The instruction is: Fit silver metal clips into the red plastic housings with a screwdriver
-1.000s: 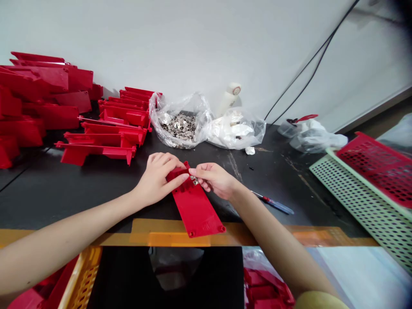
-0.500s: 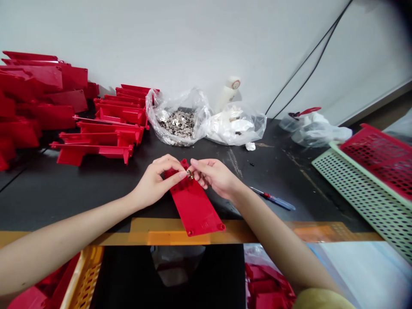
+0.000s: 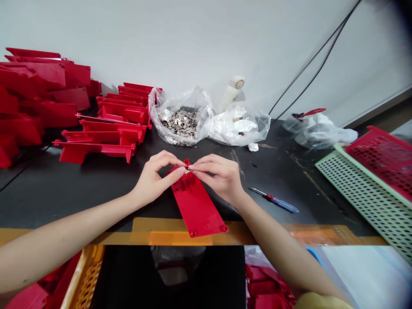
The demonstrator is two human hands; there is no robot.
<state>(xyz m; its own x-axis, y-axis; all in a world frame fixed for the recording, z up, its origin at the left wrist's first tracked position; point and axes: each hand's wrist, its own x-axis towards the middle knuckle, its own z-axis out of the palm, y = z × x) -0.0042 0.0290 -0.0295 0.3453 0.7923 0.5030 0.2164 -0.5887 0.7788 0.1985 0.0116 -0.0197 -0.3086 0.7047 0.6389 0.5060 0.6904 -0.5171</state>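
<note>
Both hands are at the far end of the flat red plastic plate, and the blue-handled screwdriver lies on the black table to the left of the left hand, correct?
Not quite. The head view shows the blue-handled screwdriver on the black table to the right of the right hand, not left of the left hand. Both hands are indeed at the far end of the flat red plastic plate.

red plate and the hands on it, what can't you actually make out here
Head view, the only one:
- Far end of the red plate: covered by the left hand and right hand.
- Small metal piece at the fingertips: too small to identify.
- Stacked red parts: cut off by the left edge.
- Bag of metal bits: pieces too small.
</note>
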